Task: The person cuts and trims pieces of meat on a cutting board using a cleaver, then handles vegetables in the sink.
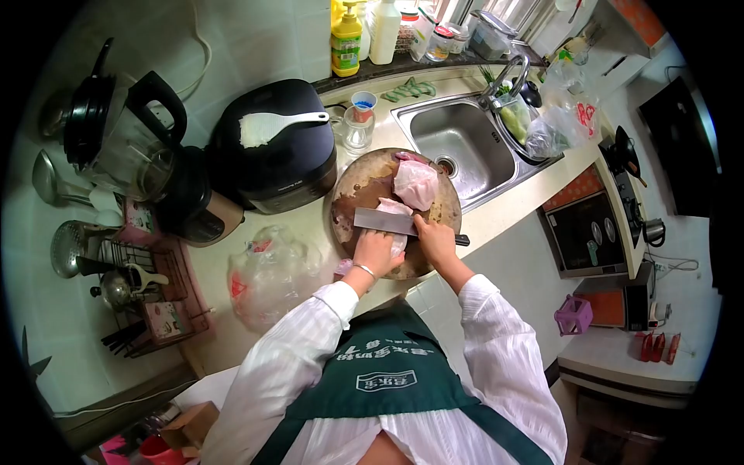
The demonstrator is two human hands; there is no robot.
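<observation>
A round wooden chopping board (445,203) lies on the counter with pale pink raw meat on it. My right hand (436,239) is closed around a cleaver (380,221), whose black handle end sticks out to the right. The broad blade points left and crosses over a piece of raw meat (395,207). My left hand (375,252) presses on the near part of that same piece, its fingertips close beside the blade. Farther back on the board sits a larger lump of raw meat (416,186), with a small darker red bit behind it.
Left of the board lies a crumpled clear plastic bag (271,275). A black rice cooker (275,147) with a white rice paddle (283,124) on top stands behind it, beside a blender (147,155). A glass (358,132) and the steel sink (465,139) border the board's far side.
</observation>
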